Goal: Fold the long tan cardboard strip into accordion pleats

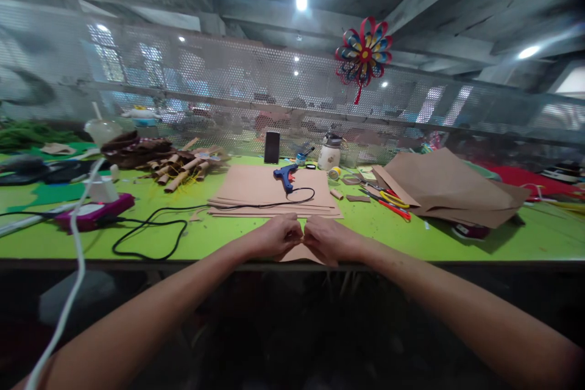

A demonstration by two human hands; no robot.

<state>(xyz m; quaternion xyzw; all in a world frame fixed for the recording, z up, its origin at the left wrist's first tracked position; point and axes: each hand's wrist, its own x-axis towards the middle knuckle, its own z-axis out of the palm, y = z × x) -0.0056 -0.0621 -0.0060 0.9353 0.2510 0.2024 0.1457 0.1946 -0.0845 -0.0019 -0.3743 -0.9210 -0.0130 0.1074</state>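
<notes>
At the table's front edge my left hand (281, 235) and my right hand (329, 239) meet, fingers curled and pinched together. Between them they grip a piece of brown kraft paper (302, 253), whose lower part spreads out below the fingers. The pinched part of the paper is hidden by the fingers. Just beyond my hands lies a stack of brown paper sheets (242, 186). On that stack rests a blue hot glue gun (286, 178), its black cord running off to the left.
On the left are a purple power strip (94, 212), a white cable (78, 244) and rolled brown paper tubes (183, 172). Scissors (395, 202) and a large pile of brown paper (450, 186) lie right. A phone (272, 147) and a jar (329, 153) stand behind the stack on the green table (256, 234).
</notes>
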